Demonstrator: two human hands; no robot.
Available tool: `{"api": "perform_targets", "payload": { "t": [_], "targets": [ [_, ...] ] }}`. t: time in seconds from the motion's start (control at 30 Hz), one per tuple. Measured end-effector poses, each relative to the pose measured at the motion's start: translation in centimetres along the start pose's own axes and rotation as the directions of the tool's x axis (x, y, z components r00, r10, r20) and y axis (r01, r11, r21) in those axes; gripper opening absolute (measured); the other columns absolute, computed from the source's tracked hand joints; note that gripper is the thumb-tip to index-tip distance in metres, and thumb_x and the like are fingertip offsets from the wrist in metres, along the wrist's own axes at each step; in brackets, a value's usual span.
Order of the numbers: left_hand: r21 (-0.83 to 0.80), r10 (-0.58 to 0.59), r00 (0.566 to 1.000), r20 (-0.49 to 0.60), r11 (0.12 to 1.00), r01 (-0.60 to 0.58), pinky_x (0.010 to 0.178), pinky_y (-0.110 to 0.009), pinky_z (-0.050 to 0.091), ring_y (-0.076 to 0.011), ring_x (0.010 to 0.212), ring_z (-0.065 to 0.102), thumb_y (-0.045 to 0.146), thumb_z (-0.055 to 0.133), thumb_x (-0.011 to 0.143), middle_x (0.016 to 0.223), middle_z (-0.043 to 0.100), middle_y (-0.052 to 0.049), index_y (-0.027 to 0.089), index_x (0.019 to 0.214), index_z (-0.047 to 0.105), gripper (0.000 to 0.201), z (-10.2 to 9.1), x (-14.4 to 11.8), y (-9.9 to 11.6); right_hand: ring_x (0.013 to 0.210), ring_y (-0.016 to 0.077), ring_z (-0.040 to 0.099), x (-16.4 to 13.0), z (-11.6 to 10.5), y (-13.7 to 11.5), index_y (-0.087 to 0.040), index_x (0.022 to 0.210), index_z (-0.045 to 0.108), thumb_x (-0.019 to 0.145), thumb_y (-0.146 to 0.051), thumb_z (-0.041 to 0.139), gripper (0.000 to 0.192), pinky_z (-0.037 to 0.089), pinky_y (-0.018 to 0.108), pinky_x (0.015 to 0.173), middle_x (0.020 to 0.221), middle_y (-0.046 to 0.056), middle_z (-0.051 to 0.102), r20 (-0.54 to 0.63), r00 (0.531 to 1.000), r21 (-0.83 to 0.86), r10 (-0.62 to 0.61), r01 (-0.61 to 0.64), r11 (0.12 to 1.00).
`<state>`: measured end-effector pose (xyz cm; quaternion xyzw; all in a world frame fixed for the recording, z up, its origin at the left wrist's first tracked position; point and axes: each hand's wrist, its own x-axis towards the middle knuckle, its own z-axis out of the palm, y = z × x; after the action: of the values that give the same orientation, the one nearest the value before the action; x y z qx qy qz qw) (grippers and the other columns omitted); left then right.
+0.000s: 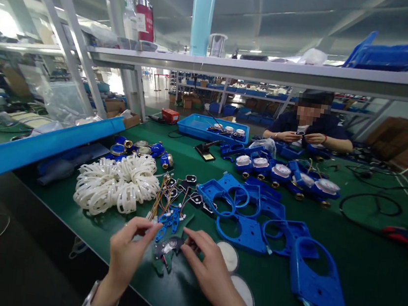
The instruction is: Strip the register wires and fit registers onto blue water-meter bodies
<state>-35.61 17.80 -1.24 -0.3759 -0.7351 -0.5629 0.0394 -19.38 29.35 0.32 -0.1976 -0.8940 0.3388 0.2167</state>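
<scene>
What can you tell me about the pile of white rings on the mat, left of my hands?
The pile of white rings is a loose heap of many open, band-like loops, apparently matte white plastic, tangled and overlapping at all angles. It lies on the green mat, beyond the left hand and clear of it. A bundle of coloured wires lies right beside its right edge; blue and brass fittings sit just behind it. Neither hand touches it.
</scene>
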Motion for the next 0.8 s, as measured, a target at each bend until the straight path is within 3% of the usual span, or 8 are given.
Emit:
{"api": "perform_targets", "payload": {
  "t": [0.07, 0.13, 0.27, 0.33, 0.4, 0.47, 0.57, 0.8],
  "targets": [
    [-0.098, 0.246, 0.969, -0.03, 0.964, -0.248, 0.056, -0.017, 0.048, -0.0093, 0.058, 0.059, 0.025, 0.067, 0.081, 0.068, 0.063, 0.0, 0.017, 0.074, 0.061, 0.012, 1.5, -1.9, 1.8, 0.085, 0.0162, 0.06, -0.4, 0.6, -0.9, -0.018, 0.122, 0.061, 0.094, -0.041, 0.05, 0.038, 0.049, 0.025, 0.074, 0.095, 0.006, 0.064, -0.009, 0.992, 0.383, 0.123, -0.11, 0.917],
    [-0.146, 0.35, 0.937, 0.015, 0.927, -0.345, 0.058, -0.015, 0.049, -0.0084, 0.06, 0.061, 0.016, 0.064, 0.082, 0.069, 0.063, 0.002, 0.018, 0.076, 0.059, 0.008, 3.1, -3.6, 3.1, 0.084, 0.0183, 0.062, -0.7, 0.9, -1.3, -0.015, 0.108, 0.068, 0.091, -0.049, 0.052, 0.041, 0.05, 0.026, 0.074, 0.091, 0.007, 0.066, -0.013, 0.976, 0.591, 0.218, -0.168, 0.789],
    [-0.254, 0.245, 0.961, 0.131, 0.945, -0.207, 0.059, -0.017, 0.052, -0.0096, 0.067, 0.063, 0.017, 0.065, 0.081, 0.09, 0.064, -0.003, 0.019, 0.106, 0.055, 0.026, 5.1, -6.1, 4.1, 0.067, 0.0159, 0.061, -2.8, -1.4, 0.2, -0.013, 0.082, 0.069, 0.087, -0.052, 0.057, 0.042, 0.05, 0.022, 0.062, 0.072, 0.007, 0.065, -0.131, 0.939, 0.606, 0.317, -0.177, 0.775],
    [-0.249, 0.17, 0.948, 0.268, 0.963, -0.102, 0.063, -0.021, 0.054, -0.0129, 0.075, 0.063, 0.022, 0.067, 0.08, 0.102, 0.062, -0.007, 0.019, 0.117, 0.052, 0.04, 5.5, -7.2, 4.1, 0.056, 0.0141, 0.058, -5.0, -3.7, 1.7, -0.012, 0.085, 0.068, 0.086, -0.054, 0.059, 0.043, 0.049, 0.021, 0.052, 0.067, 0.007, 0.063, -0.254, 0.869, 0.618, 0.426, -0.193, 0.762],
    [-0.177, 0.091, 0.874, 0.478, 0.984, -0.005, 0.07, -0.029, 0.055, -0.017, 0.083, 0.063, 0.025, 0.067, 0.079, 0.108, 0.06, -0.01, 0.019, 0.116, 0.055, 0.04, 5.9, -8.2, 4.3, 0.057, 0.0157, 0.06, -7.6, -6.1, 3.3, -0.012, 0.088, 0.065, 0.08, -0.056, 0.066, 0.044, 0.052, 0.024, 0.053, 0.071, 0.008, 0.065, -0.34, 0.754, 0.65, 0.563, -0.244, 0.72],
    [-0.081, 0.002, 0.752, 0.659, 0.994, 0.068, 0.082, -0.039, 0.053, -0.0227, 0.094, 0.062, 0.029, 0.071, 0.074, 0.114, 0.059, -0.011, 0.018, 0.116, 0.057, 0.045, 6.6, -9.1, 4.8, 0.066, 0.019, 0.064, -10.0, -7.6, 4.6, -0.012, 0.09, 0.064, 0.069, -0.054, 0.076, 0.048, 0.056, 0.027, 0.059, 0.079, 0.01, 0.067, -0.353, 0.642, 0.667, 0.681, -0.338, 0.664],
    [0.05, -0.092, 0.644, 0.76, 0.995, 0.083, 0.097, -0.051, 0.044, -0.032, 0.112, 0.053, 0.035, 0.08, 0.062, 0.122, 0.055, -0.014, 0.016, 0.122, 0.055, 0.067, 8.1, -9.9, 6.1, 0.071, 0.0216, 0.066, -12.4, -7.7, 5.3, -0.012, 0.087, 0.063, 0.057, -0.053, 0.083, 0.055, 0.058, 0.029, 0.065, 0.082, 0.013, 0.068, -0.296, 0.549, 0.698, 0.781, -0.434, 0.57],
    [0.077, -0.103, 0.683, 0.723, 0.995, 0.069, 0.097, -0.055, 0.041, -0.034, 0.111, 0.052, 0.027, 0.078, 0.06, 0.118, 0.057, -0.013, 0.015, 0.116, 0.056, 0.061, 10.6, -10.2, 7.7, 0.063, 0.0198, 0.065, -13.5, -4.1, 4.6, -0.011, 0.082, 0.066, 0.062, -0.056, 0.079, 0.05, 0.056, 0.029, 0.061, 0.071, 0.01, 0.067, -0.266, 0.591, 0.709, 0.762, -0.416, 0.57]
  ]
}}
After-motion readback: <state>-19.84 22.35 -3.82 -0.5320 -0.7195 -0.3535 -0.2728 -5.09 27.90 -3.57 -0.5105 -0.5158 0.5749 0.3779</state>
